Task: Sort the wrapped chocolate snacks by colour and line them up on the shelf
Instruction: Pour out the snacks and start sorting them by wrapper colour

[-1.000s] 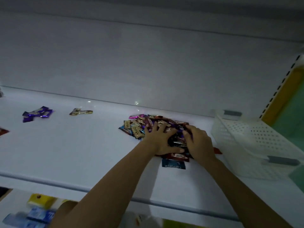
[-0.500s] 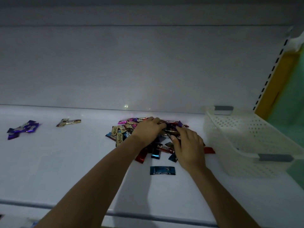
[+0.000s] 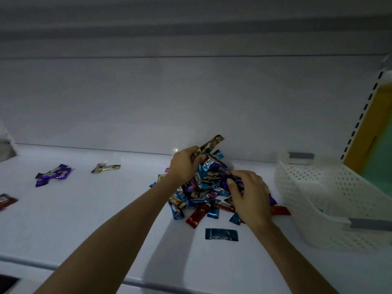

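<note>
A mixed pile of wrapped chocolate snacks [image 3: 203,192], blue, red, purple, gold and pink, lies on the white shelf [image 3: 106,219]. My left hand [image 3: 184,164] holds a gold snack [image 3: 210,144] lifted above the pile's far side. My right hand [image 3: 250,194] rests on the pile's right side, fingers curled on a dark purple snack [image 3: 230,177]. Sorted groups lie to the left: purple snacks [image 3: 53,174], gold snacks [image 3: 106,167], and a red snack [image 3: 7,200] at the frame edge. One blue snack [image 3: 221,234] lies alone in front of the pile.
A white perforated plastic basket [image 3: 331,200] with grey handles stands on the shelf right of the pile. The shelf's back wall rises behind. The shelf's front edge [image 3: 148,283] runs below my forearms. A slotted upright [image 3: 364,111] borders the right side.
My left hand has lifted a gold snack up out of the pile. My right hand has shifted slightly onto the pile's right side. The camera view has moved closer.
</note>
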Demonstrator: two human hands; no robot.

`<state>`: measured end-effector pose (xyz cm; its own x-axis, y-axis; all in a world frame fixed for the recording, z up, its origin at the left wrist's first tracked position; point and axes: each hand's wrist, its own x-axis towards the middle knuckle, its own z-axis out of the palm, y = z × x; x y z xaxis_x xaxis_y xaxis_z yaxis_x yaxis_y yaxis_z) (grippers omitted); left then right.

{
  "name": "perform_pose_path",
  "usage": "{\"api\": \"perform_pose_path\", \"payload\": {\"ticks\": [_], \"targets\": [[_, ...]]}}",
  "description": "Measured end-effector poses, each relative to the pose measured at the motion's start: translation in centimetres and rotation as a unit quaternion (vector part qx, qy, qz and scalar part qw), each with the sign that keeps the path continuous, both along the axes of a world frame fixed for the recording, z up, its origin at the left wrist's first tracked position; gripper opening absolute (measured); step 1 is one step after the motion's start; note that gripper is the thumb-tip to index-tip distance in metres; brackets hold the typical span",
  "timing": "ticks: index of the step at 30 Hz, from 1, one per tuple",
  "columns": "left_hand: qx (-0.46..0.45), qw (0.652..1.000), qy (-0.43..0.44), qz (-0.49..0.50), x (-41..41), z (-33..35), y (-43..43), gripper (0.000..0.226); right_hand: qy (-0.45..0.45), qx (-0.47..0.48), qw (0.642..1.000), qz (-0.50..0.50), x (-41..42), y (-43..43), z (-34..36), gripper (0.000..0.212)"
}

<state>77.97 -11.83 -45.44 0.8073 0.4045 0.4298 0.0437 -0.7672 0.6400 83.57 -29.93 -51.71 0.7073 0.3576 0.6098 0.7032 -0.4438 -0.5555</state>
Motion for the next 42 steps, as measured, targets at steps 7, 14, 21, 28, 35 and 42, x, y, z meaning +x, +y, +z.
{"api": "perform_pose_path", "payload": {"ticks": [7, 14, 21, 28, 35, 42], "targets": [[-0.121, 0.992, -0.043, 0.002, -1.8, 0.3, 0.9, 0.022, 0.372, 0.217, 0.884, 0.182, -1.1, 5.5, 4.6, 0.069], [-0.216, 0.974, -0.068, 0.024, -6.4, 0.3, 4.2, 0.017, 0.387, 0.277, 0.846, 0.239, -3.6, 10.6, 6.6, 0.012], [-0.263, 0.953, -0.076, 0.132, -14.6, -1.6, 9.6, 0.017, 0.46, 0.254, 0.816, 0.24, -9.1, 18.5, 7.0, 0.011], [-0.318, 0.911, -0.13, 0.227, -23.1, -4.9, 13.8, 0.016, 0.521, 0.185, 0.779, 0.296, -15.7, 25.8, 5.1, 0.01], [-0.323, 0.887, -0.172, 0.281, -26.2, -6.1, 17.3, 0.012, 0.534, 0.135, 0.804, 0.222, -16.3, 28.6, 1.6, 0.015], [-0.306, 0.892, -0.186, 0.275, -22.7, -7.6, 18.8, 0.017, 0.484, 0.111, 0.847, 0.189, -13.6, 30.5, 0.2, 0.01]]}}
